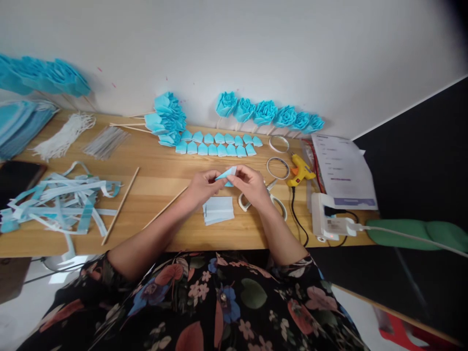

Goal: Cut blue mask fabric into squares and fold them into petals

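Folding, apparently: your left hand and right hand both pinch closed on blue piece, just beyond sheet stack. Next move likely calls for even pressure along fold.

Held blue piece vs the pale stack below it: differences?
The held piece looks folded and angled; the stack lies flat, roughly rectangular. The left hand and right hand pinch the held piece, while the stack rests untouched on the table. Both show pale blue.
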Motion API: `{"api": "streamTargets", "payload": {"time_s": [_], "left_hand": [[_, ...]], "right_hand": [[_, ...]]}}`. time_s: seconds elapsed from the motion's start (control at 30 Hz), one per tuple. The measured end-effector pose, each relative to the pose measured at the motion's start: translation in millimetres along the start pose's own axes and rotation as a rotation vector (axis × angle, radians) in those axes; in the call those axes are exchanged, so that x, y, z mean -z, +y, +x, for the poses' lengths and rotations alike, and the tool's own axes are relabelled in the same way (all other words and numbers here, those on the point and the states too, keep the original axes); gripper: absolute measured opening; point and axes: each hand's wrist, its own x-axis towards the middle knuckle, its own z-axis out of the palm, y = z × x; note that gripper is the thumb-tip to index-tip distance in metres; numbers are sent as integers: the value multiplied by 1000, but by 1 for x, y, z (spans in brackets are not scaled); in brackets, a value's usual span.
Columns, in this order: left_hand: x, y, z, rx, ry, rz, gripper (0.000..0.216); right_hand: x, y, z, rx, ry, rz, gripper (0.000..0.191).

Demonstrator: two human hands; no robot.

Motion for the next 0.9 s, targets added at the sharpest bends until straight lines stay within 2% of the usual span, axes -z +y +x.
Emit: {"api": "streamTargets", "payload": {"time_s": [0.1,0.27,0.43,0.57,0.73,0.9], "left_hand": [[-1,-4,1,-4,-32,27,25],[0,-5,1,10,-51,3,24],[1,-1,0,34,-92,-99,27],[0,-1,0,18,-76,-163,27],[-1,-2,1,-22,-72,-225,31],[0,-3,1,-34,-91,-270,36]], "right_hand": [[0,1,0,26,42,-45,18],[-1,-4,-2,187,85,-230,7],[-1,-4,-3,390,115,-418,9],[1,-2,-2,537,85,-477,14],[3,-2,-1,614,56,-480,25],[4,-1,-1,606,57,-497,27]]}}
